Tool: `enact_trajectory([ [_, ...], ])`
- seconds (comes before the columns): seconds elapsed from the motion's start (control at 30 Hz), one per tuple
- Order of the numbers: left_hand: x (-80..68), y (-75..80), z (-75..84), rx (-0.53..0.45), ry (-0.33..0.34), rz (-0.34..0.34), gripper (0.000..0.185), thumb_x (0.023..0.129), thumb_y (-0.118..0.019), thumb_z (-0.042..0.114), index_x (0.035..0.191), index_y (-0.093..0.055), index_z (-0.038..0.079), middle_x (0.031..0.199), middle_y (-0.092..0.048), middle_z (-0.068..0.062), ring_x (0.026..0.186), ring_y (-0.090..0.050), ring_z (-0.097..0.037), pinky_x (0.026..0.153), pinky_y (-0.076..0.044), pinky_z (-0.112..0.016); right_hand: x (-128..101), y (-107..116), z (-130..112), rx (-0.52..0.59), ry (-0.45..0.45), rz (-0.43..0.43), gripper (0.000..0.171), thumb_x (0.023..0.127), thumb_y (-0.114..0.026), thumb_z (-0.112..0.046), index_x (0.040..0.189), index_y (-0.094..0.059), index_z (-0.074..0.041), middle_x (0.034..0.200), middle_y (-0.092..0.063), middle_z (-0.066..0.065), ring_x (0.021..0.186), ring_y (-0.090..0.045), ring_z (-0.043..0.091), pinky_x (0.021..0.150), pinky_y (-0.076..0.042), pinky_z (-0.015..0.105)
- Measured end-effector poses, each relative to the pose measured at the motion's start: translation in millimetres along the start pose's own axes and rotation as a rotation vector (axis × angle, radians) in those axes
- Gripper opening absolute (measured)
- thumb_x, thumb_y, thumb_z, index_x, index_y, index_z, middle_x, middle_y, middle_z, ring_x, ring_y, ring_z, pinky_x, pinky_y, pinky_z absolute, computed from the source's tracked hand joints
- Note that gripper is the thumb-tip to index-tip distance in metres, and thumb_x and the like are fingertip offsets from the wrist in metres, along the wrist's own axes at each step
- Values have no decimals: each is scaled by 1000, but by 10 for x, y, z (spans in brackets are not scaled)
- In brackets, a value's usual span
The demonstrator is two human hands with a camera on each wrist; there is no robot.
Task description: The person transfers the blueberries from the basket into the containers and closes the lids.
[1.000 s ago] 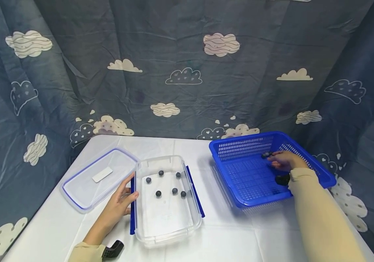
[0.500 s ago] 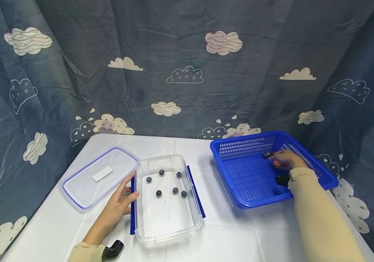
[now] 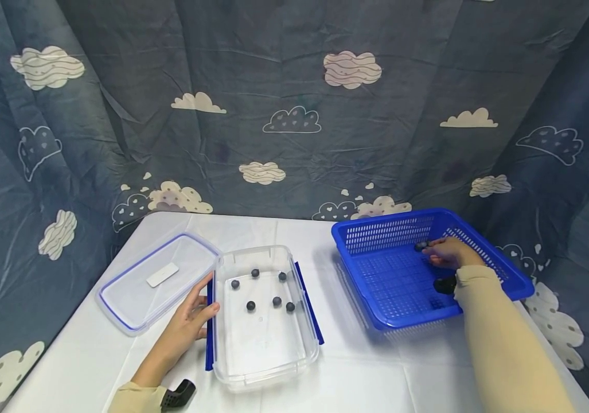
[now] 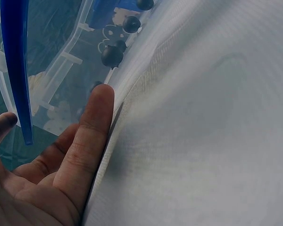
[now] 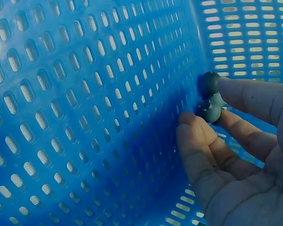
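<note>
My left hand (image 3: 186, 327) rests along the left side of a clear plastic food container (image 3: 263, 358), its thumb by the rim and blue side flap (image 3: 209, 332). In the left wrist view, its fingers (image 4: 82, 150) extend along the container's outside. Several blueberries (image 3: 250, 306) lie scattered on the container floor. My right hand (image 3: 448, 252) reaches into a blue plastic basket (image 3: 377, 310) near its far right corner. The right wrist view shows its fingertips closed in around a small cluster of blueberries (image 5: 210, 110) against the basket; how firmly they are pinched is partly hidden.
A clear lid (image 3: 134, 298) with a blue seal lies left of the container, a white label (image 3: 162, 275) on it. White cloth (image 3: 346, 378) covers the table. Behind hangs a dark curtain (image 3: 294, 149) with cloud prints. The basket's raised walls surround the right hand.
The head view shifts slightly. Both hands stay where they were, the right one at the blueberries in the basket and the left at the container; the scattered blueberries have not moved.
</note>
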State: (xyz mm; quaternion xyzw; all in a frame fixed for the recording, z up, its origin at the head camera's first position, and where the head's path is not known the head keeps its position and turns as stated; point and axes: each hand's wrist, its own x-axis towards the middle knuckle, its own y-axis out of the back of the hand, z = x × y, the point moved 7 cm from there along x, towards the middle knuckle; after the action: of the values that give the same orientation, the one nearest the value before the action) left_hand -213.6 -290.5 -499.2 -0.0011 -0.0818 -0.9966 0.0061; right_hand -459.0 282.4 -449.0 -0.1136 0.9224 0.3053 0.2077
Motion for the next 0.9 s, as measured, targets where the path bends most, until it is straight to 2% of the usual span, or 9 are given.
enact_trajectory([
  [0.2, -11, -4, 6, -2, -6, -5, 73, 109, -62, 20, 171, -26, 31, 131, -53, -28, 102, -67, -21, 77, -66, -36, 21, -20, -7, -21, 19, -14, 40, 111, -51, -6, 140, -44, 22, 91, -65, 1, 80, -64, 10, 77, -62, 23],
  [0.57, 1, -8, 0, -2, 4, -5, 73, 109, -63, 21, 171, -27, 32, 128, -53, -23, 100, -66, -20, 75, -65, -36, 58, -6, 21, -32, 39, -11, 21, 111, -51, -3, 120, -58, 15, 88, -69, 1, 80, -65, 11, 75, -61, 24],
  [0.8, 4, -5, -10, -8, 2, -7, 73, 109, -62, 21, 171, -27, 33, 130, -53, -25, 103, -66, -22, 76, -66, -36, 52, 1, -7, -59, 69, -3, 23, 110, -55, -6, 118, -64, 14, 83, -69, -1, 76, -64, 11, 71, -59, 24],
  [0.9, 4, -3, -6, -7, -2, -8, 73, 109, -62, 21, 171, -27, 33, 132, -53, -27, 103, -66, -22, 76, -66, -36, 94, 15, -7, -68, 59, 25, 23, 109, -60, -9, 119, -67, 11, 83, -69, 0, 78, -64, 13, 72, -58, 25],
])
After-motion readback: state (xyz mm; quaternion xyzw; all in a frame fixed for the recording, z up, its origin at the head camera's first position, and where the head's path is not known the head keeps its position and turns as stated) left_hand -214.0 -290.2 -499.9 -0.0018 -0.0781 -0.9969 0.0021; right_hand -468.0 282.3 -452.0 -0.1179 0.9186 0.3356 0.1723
